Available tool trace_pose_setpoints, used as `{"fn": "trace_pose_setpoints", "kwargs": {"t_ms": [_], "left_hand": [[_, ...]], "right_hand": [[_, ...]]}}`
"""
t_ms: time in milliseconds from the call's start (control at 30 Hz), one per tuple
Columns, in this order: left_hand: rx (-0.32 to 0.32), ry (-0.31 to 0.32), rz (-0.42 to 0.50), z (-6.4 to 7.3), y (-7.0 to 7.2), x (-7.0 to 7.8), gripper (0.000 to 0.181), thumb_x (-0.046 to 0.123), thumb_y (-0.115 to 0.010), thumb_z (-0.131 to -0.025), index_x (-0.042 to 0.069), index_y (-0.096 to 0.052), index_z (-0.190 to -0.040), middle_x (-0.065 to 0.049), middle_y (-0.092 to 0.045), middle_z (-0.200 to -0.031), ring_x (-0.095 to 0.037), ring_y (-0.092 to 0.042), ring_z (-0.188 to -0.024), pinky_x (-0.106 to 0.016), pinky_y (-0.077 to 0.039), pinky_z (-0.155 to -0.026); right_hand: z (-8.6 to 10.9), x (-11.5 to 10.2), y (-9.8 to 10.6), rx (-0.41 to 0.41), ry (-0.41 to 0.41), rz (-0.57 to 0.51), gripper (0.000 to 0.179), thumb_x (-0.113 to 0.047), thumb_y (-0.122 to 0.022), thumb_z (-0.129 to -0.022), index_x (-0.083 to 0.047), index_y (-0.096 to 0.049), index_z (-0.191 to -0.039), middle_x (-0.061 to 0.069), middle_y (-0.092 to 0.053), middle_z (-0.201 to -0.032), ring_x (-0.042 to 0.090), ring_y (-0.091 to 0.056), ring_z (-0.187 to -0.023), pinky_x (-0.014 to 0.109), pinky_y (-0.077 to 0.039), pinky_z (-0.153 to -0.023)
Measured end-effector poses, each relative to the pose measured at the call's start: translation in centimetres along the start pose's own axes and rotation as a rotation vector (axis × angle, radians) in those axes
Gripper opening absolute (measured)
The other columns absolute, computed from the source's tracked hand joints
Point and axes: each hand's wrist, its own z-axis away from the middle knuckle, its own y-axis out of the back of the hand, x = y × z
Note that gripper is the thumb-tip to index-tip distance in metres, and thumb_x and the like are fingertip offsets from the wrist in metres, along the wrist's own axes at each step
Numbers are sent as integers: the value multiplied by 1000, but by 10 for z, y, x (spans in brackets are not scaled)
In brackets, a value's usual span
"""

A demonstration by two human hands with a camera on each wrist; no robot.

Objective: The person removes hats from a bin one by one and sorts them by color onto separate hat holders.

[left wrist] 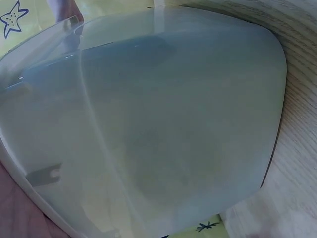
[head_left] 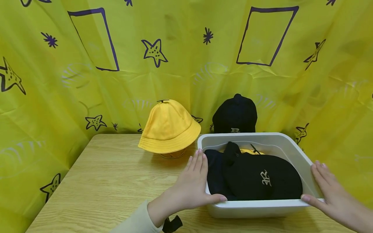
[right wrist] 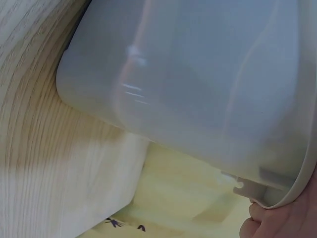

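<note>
A white plastic bin (head_left: 262, 204) stands at the right of the table, holding several hats. On top lies a black cap (head_left: 274, 174) with a pale emblem, beside a dark navy hat (head_left: 214, 171); behind them shows a bit of yellow fabric (head_left: 247, 151). My left hand (head_left: 190, 186) lies along the bin's left rim with straight fingers, its thumb over the front rim. At the right rim, my right hand (head_left: 332, 187) rests likewise, thumb on the front corner. Both wrist views show the bin's smooth outer walls (left wrist: 163, 119) (right wrist: 188, 84) close up.
A yellow bucket hat (head_left: 169, 126) sits on a stand at the table's back, left of the bin. Another black cap (head_left: 235, 113) with a letter on it stands behind the bin. A yellow curtain (head_left: 180, 19) hangs around the wooden table (head_left: 116, 181).
</note>
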Motion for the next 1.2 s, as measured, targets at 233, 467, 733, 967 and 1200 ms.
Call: {"fn": "trace_pose_setpoints", "kwargs": {"t_ms": [233, 467, 733, 967, 1200], "left_hand": [[4, 17, 60, 9, 0, -7, 115, 81, -42, -77, -5, -14, -149, -20, -1, -157, -28, 4, -145, -42, -10, -117], [-15, 35, 90, 19, 3, -16, 113, 78, -45, -78, -4, -13, -149, -18, 4, -157, -27, 8, -145, -43, -9, -117], [-18, 35, 105, 26, 5, -23, 113, 77, -46, -78, -5, -14, -149, -20, 2, -157, -28, 7, -145, -43, -10, -117], [-16, 43, 146, 33, 6, -30, 113, 75, -50, -78, -5, -12, -149, -20, 2, -157, -28, 7, -145, -44, -9, -117], [24, 20, 90, 44, 9, -39, 112, 75, -51, -77, -6, -19, -147, -22, -6, -157, -30, 1, -145, -45, -11, -117]], "right_hand": [[-4, -9, -2, -9, -6, -12, 95, -27, -67, -87, 9, -3, -147, 13, 13, -157, 17, 22, -142, 20, 22, -107], [-8, -20, -7, -49, -32, -26, 94, -29, -64, -89, 10, -1, -147, 15, 18, -156, 21, 24, -141, 31, 24, -106], [-11, -29, -11, -41, -25, -13, 94, -29, -65, -88, 12, -4, -146, 15, 17, -155, 21, 23, -141, 29, 23, -106], [-13, -40, -13, -82, -51, -32, 95, -33, -63, -89, 13, -2, -145, 17, 20, -155, 25, 25, -141, 29, 25, -105], [-18, -53, -15, -34, 17, 52, 95, -39, -63, -89, 18, -10, -143, 30, 5, -154, 20, 20, -143, 15, 20, -107]]}}
